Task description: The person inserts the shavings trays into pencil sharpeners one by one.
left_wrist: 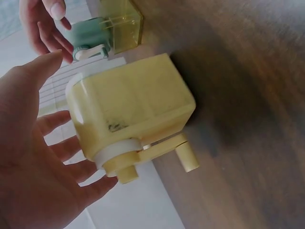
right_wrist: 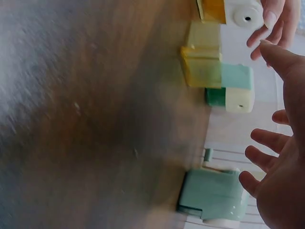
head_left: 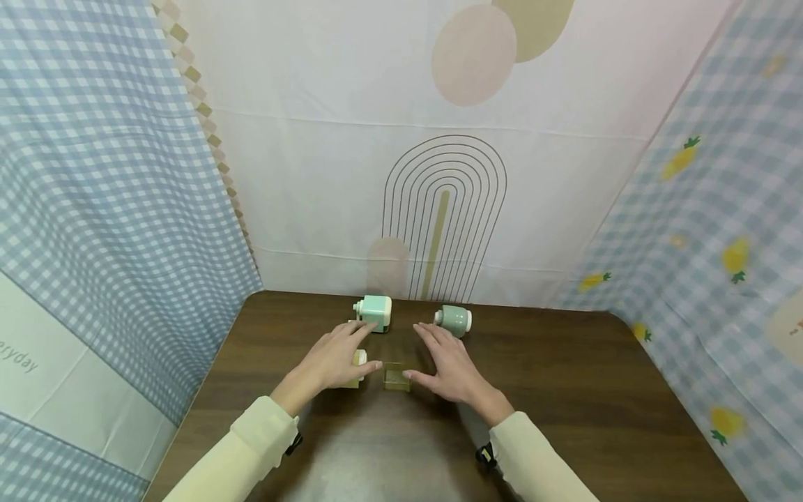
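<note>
A yellow crank pencil sharpener (left_wrist: 138,95) stands on the table beside my left hand (head_left: 335,358). The fingers of that hand are spread and loosely bent around its far side, without a visible grip. To its right sits a see-through yellow drawer (head_left: 396,377), apart from the sharpener. My right hand (head_left: 453,366) hovers with fingers extended and holds nothing; its thumb is near the drawer in the head view. Beyond its fingertips lies a grey-green sharpener (right_wrist: 212,193). A mint-green sharpener (head_left: 375,312) stands behind the left hand, partly covered by the fingers.
The brown wooden table (head_left: 564,404) extends to both sides of the hands. A white patterned cloth (head_left: 314,209) hangs along its back edge. Blue checked cloths (head_left: 113,174) hang at the left and right sides.
</note>
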{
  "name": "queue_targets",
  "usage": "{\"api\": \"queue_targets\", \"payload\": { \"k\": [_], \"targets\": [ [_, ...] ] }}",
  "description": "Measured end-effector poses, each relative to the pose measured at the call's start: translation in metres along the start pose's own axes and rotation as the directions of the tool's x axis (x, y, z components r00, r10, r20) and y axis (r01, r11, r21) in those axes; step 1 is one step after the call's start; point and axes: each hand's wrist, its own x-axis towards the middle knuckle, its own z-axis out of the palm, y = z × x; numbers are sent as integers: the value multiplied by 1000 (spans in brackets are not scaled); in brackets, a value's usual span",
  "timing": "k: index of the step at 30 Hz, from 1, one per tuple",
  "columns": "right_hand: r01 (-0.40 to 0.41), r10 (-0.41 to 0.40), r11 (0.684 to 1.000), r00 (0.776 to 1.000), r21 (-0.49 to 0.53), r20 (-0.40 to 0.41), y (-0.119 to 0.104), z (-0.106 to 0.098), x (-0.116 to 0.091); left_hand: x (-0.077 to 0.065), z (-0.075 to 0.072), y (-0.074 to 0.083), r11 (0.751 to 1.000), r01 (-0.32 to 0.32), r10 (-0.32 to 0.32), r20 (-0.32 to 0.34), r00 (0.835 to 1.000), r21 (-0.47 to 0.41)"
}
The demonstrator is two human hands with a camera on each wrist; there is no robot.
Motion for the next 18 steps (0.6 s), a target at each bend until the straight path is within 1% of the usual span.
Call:
{"api": "queue_targets", "payload": {
  "k": [4,9,18],
  "targets": [
    [15,-15,1000,999,-17,35,-4,8,-2,-3,6,0,1000,12,-12,5,1000,-11],
    [28,-27,1000,998,-11,59,-8,17,-4,-5,10,0,1000,4,-4,-15,1000,4],
    [4,-3,1000,994,-11,108,-12,27,-9,-11,12,-1,1000,10,-9,-14,1000,17]
  ]
}}
